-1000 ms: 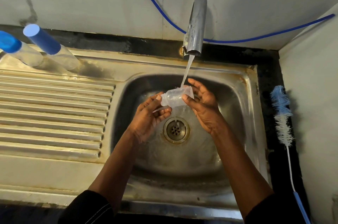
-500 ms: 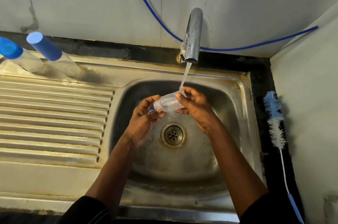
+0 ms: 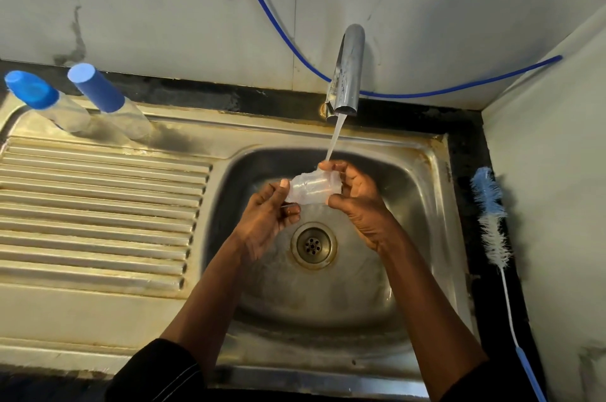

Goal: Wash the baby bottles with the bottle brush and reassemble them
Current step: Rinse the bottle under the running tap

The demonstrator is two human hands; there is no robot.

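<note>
While under the stream, translucent plastic bottle in fingertip grip of left hand, right hand.

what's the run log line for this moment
step: rinse; left hand: holds clear plastic baby bottle; right hand: holds it; blue-and-white bottle brush: set aside
</note>
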